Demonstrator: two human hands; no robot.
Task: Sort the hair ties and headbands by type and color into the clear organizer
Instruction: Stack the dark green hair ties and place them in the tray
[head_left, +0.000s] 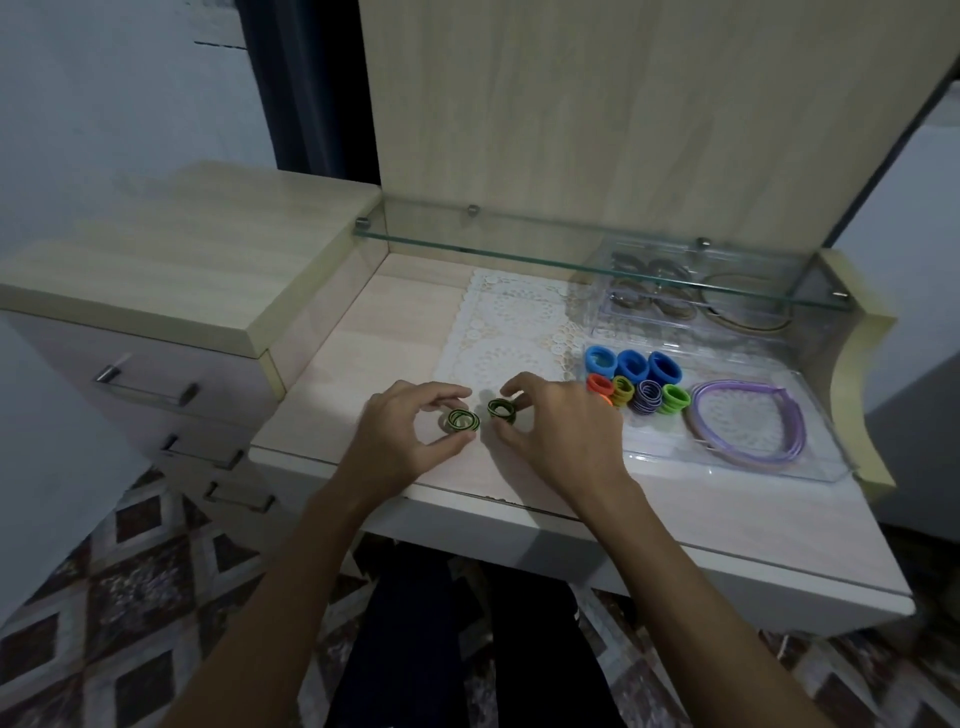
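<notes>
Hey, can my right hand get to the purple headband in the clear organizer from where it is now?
Probably yes: the purple headband lies uncovered in the clear organizer, right of the right hand, though that hand now pinches a green-and-black hair tie.

On the desk (363, 332) before me, my left hand (410, 436) and right hand (561, 431) each hold a spiral hair tie, left (460, 420) and right (501, 409). The clear organizer (727, 467) sits to their right, holding hair ties (631, 382) left of headbands (748, 423), under a glass shelf (597, 249).
</notes>
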